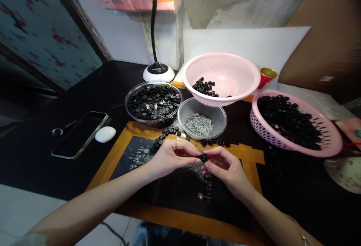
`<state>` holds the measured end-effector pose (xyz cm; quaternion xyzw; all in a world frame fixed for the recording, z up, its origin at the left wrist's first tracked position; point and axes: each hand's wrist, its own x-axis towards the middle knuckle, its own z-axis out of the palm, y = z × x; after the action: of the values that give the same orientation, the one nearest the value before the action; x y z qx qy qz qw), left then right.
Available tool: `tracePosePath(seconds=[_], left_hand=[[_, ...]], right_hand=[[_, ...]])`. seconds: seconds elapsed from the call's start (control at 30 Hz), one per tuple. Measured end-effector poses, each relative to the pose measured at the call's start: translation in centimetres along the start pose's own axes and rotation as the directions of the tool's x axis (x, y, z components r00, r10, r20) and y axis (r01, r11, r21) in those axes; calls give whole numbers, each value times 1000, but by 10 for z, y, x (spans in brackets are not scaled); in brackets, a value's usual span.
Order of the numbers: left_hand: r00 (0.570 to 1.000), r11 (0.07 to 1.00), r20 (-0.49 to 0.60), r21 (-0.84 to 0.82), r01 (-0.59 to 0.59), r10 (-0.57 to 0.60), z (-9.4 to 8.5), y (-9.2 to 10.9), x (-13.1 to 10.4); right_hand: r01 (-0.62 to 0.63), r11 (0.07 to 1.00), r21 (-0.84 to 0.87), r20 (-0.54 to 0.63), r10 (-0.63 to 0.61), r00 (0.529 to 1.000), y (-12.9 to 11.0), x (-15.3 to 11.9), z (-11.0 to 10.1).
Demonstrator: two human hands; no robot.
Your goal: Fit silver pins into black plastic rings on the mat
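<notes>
Your left hand (176, 156) and right hand (225, 166) meet over the dark mat (180, 197), thumbs and fingers pinched together on one small black part (203, 157), held between both sets of fingertips. Mat edged in orange-brown tape (158, 213), on a black table (34, 156). Just beyond your hands: loose black pieces (170, 129), then a clear bowl (222, 123) of silvery metal pins (198, 125). Left of that bowl, a clear dish (131, 112) full of black discs (153, 101). Behind it, a pink basket (237, 69) with some black parts; to the right, a second pink basket (331, 137), much fuller. Far left: phone-shaped frame (80, 135), white oval object (105, 134) just beside it. Lamp base (158, 72) behind the dish.
</notes>
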<state>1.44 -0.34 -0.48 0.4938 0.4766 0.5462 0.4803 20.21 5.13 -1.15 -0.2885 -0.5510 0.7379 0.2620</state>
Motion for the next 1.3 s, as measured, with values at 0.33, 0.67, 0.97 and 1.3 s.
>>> tracePosePath(seconds=[0.33,0.67,0.97,1.3], left_hand=[[989,978,25,145,-147,145,-1,-1,0],[905,864,211,281,-417,369,0,9,-1],[926,890,187,269,-368,327,2,9,-3],[897,893,325,234,-384,300,9,9,-7]], right_hand=[[-190,945,268,109,166,980,8,5,-4],[-382,867,320,320,281,905,4,4,-4],[-307,909,281,237,244,940,7,2,1],[-75,973,216,67,62,996,10,-4,5]])
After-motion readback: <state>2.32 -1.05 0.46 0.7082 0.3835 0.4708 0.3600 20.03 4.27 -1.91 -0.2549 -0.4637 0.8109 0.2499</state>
